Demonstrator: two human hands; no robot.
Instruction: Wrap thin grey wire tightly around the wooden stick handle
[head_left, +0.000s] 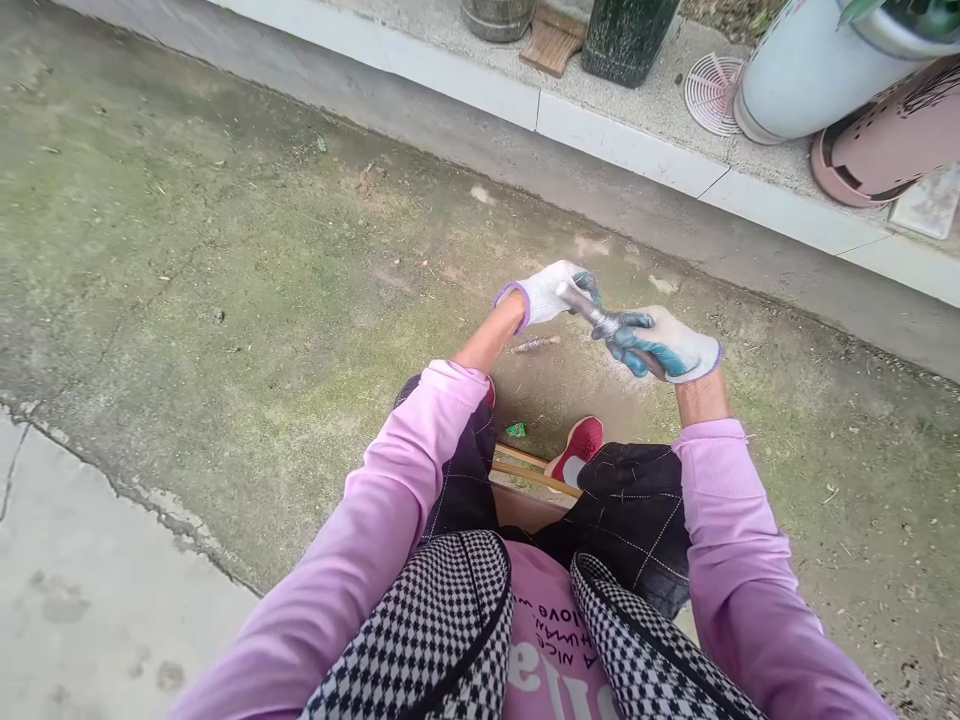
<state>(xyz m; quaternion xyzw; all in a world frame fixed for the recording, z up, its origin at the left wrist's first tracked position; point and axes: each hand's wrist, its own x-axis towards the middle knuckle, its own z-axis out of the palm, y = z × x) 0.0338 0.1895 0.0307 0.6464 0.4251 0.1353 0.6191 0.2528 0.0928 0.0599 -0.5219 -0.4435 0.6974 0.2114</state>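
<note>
My right hand (656,345), in a white glove with a blue-grey coated palm, is closed around a grey rod wound with silvery wire (598,318). The rod slants up to the left, and its pale end lies in front of the fingers of my left hand (559,292). That hand wears a matching glove with curled fingers. What it grips is hidden by the rod and the glove. A thin, wire-like piece (535,344) lies on the ground just below my left hand.
Mossy concrete ground (262,250) spreads around me. A white-tiled ledge (622,150) runs across the top, bearing a dark green container (628,40), a wooden block (553,42), a pale pot (810,75) and a pink pot (892,130). A green wrapper (516,430) lies near my red shoe (583,445).
</note>
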